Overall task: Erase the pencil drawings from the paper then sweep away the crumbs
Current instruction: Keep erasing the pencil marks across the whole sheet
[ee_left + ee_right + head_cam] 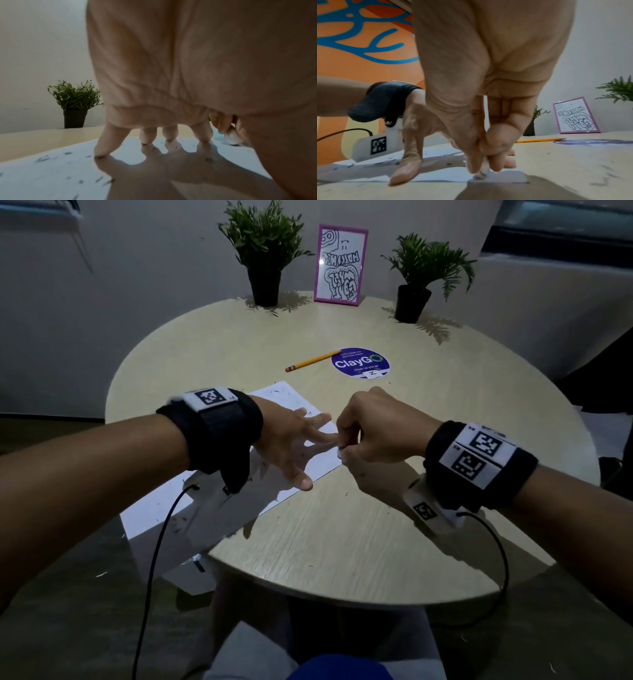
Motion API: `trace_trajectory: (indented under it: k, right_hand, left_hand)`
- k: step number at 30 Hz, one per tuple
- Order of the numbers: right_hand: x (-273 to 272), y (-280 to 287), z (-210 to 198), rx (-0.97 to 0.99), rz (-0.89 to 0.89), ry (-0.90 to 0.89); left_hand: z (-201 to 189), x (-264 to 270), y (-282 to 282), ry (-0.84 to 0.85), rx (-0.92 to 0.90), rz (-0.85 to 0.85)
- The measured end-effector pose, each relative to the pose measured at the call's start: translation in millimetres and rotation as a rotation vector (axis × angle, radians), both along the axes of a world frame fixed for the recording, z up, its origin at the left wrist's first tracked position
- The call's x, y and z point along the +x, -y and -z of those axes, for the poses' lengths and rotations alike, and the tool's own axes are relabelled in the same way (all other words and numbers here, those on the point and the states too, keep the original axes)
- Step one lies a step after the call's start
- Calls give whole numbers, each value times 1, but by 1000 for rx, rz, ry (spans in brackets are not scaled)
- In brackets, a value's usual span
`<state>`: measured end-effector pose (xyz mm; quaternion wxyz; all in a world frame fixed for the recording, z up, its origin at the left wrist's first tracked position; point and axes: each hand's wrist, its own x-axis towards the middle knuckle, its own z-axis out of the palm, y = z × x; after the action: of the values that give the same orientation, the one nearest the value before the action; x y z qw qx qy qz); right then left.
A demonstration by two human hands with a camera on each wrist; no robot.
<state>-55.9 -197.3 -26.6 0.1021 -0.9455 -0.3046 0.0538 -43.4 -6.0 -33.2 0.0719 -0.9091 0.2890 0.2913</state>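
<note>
While the left hand steadies the sheet, the scene reads as follows
Left hand: fingers spread straight, tips pressing the paper
Right hand: fingers curled, pinching a white eraser at the paper's right edge
Paper: flat on the round bench, overhanging its near-left rim
Crumbs: dark specks scattered over the paper
Pencil: farther back on the bench, well apart from the hands

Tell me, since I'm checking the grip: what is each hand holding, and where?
The right hand pinches a white eraser by its upper part. The left hand holds nothing, fingertips pressing the paper.
</note>
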Motion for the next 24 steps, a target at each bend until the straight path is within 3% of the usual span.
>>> trace_trajectory:
  k: [4, 8, 13, 18, 24]
  right_hand:
    - [-13, -20, -1, -75, -50, 42]
    - [-28, -31, 1, 11, -173, -36]
    - [4, -4, 3, -22, 59, 28]
    - [-26, -29, 8, 28, -135, -43]
    - [-1, -8, 0, -49, 62, 17]
  left_hand:
    - [-6, -6, 7, -3, 14, -26]
    - [-8, -12, 8, -23, -45, -88]
    - [1, -3, 2, -33, 2, -46]
    - [-3, -7, 0, -35, -69, -53]
    - [2, -3, 4, 4, 53, -1]
